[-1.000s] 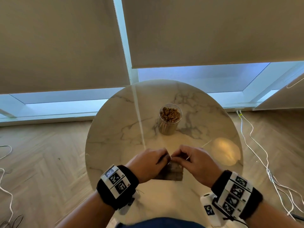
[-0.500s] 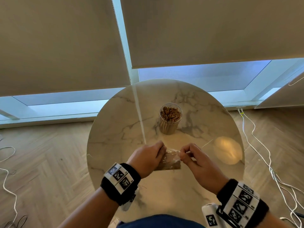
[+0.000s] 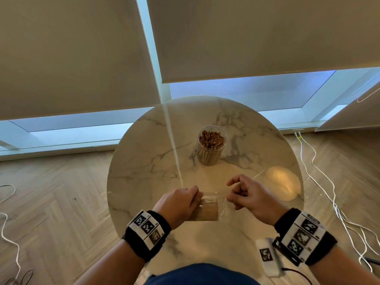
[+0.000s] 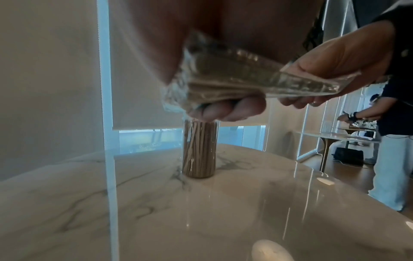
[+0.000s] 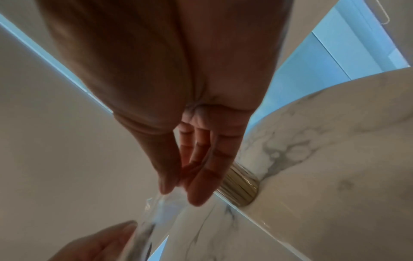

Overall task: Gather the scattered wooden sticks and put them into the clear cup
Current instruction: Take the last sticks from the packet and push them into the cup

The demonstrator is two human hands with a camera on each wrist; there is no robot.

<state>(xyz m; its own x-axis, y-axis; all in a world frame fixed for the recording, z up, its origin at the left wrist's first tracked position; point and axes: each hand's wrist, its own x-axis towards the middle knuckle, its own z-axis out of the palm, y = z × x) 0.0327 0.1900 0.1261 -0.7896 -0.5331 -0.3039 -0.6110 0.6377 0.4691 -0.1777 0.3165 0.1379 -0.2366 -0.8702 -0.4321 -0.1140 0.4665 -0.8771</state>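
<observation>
Two hands work low in the head view, just above the near part of a round, glossy white marble tabletop (image 3: 144, 161) with grey veins. The left hand (image 3: 177, 204), wearing a black wristband with black-and-white square markers, has its fingers (image 4: 225, 110) curled around a clear, crinkled plastic packet of pale wooden sticks (image 3: 206, 209), gripping it from the left end; the packet sits at lower centre of the frame, held off the surface in the left wrist view. The right hand (image 3: 249, 197), banded the same way, is just to the right of the packet. Its thumb and fingers (image 5: 201, 185) come together on the loose, transparent flap of the wrapper (image 5: 156, 208) in a pinch, as the right wrist view shows, while the other fingers are loosely bent.

Farther back, at the centre of the frame, a clear cylindrical plastic cup (image 3: 211, 146) stands upright on the tabletop, well apart from both hands and packed with wooden sticks standing on end.

White cables (image 3: 320, 182) trail over the herringbone wood floor at the right edge. Beyond the tabletop, across the top of the frame, beige roller blinds (image 3: 72, 54) hang over bright windows.
</observation>
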